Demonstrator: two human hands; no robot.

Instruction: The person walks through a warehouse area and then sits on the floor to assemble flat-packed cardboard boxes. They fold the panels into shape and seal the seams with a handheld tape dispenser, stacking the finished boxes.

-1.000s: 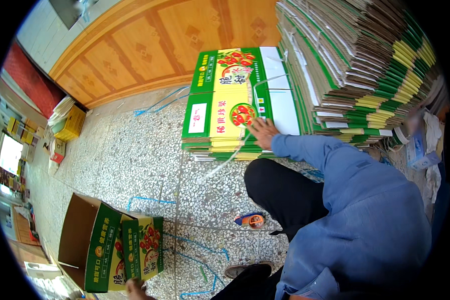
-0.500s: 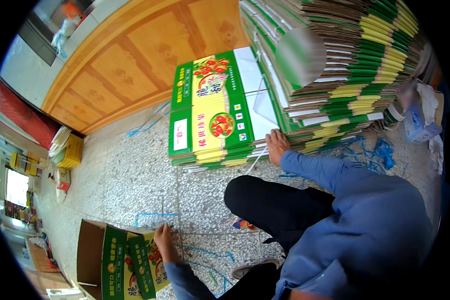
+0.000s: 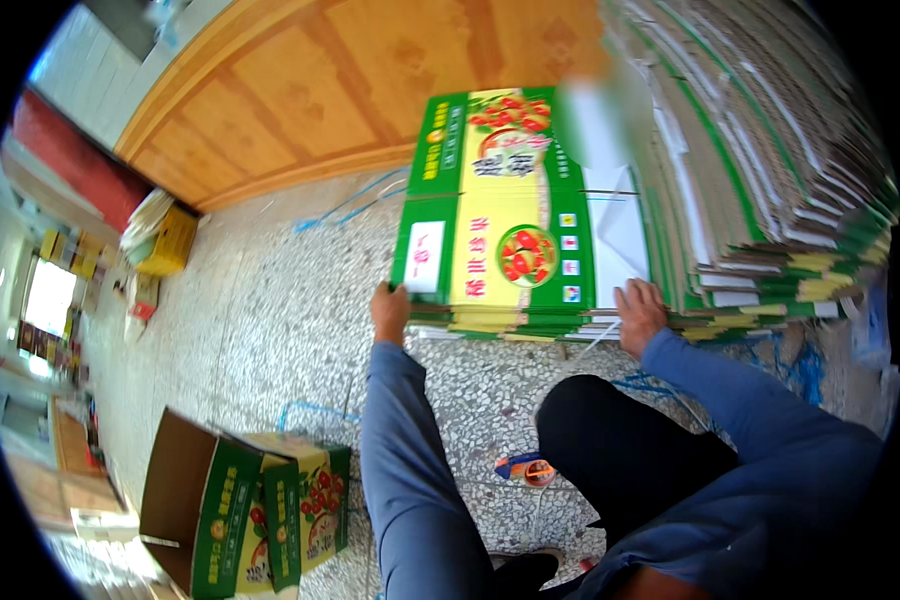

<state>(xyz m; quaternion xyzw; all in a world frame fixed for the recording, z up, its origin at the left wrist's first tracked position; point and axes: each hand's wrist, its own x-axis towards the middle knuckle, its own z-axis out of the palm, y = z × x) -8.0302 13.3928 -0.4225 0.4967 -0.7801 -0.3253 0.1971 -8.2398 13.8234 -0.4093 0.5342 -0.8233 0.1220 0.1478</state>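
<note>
A low stack of flattened green and yellow cartons (image 3: pixel 505 215) with fruit pictures lies on the speckled floor in front of me. My left hand (image 3: pixel 390 308) grips the near left corner of the top carton. My right hand (image 3: pixel 638 312) rests on the near right edge of the same stack, fingers curled over the white part. Both blue sleeves reach forward from the bottom of the view.
A tall pile of flattened cartons (image 3: pixel 770 170) rises at the right. An assembled open carton (image 3: pixel 245 500) lies on its side at the lower left. A tape roll (image 3: pixel 525 468) sits on the floor by my knee. A wooden door (image 3: pixel 350 90) stands behind.
My left hand left the assembled carton at the lower left and reached forward to the stack's left corner. My view has moved closer to the stack; the right hand stayed on its edge.
</note>
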